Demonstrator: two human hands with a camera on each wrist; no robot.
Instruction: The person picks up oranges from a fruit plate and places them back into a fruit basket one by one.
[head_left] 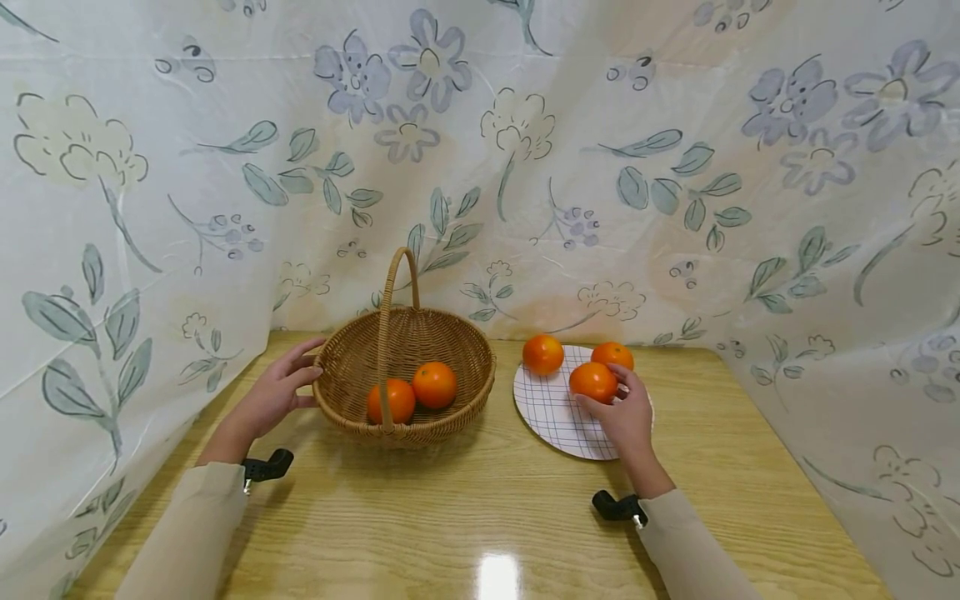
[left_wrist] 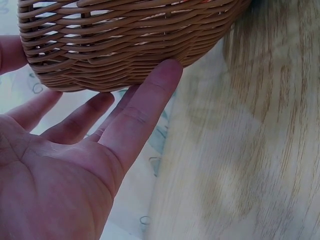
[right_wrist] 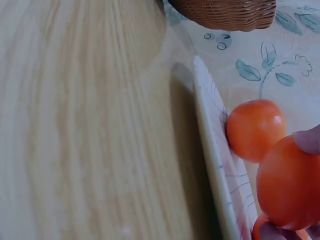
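In the head view my left hand (head_left: 279, 385) rests on the left side of a wicker basket (head_left: 480, 408) with an arched handle. Its fingers are spread and fairly straight against the woven wall (left_wrist: 120, 55) in the left wrist view. Two oranges (head_left: 435, 385) lie inside the basket. Over a round plate with a checked pattern (head_left: 558, 421), my right hand (head_left: 628, 410) pinches an orange (head_left: 592, 382) between thumb and fingers. The right wrist view shows this held orange (right_wrist: 287, 185) close up. Another orange (head_left: 543, 355) sits at the plate's back left, and one (head_left: 612, 356) at its back right, partly hidden.
Basket and plate stand side by side on a wooden table (head_left: 390, 517), with a gap between them. Flower-patterned cloth (head_left: 480, 167) hangs behind the table and along both sides. A black wrist mount (head_left: 267, 466) sticks out from each sleeve.
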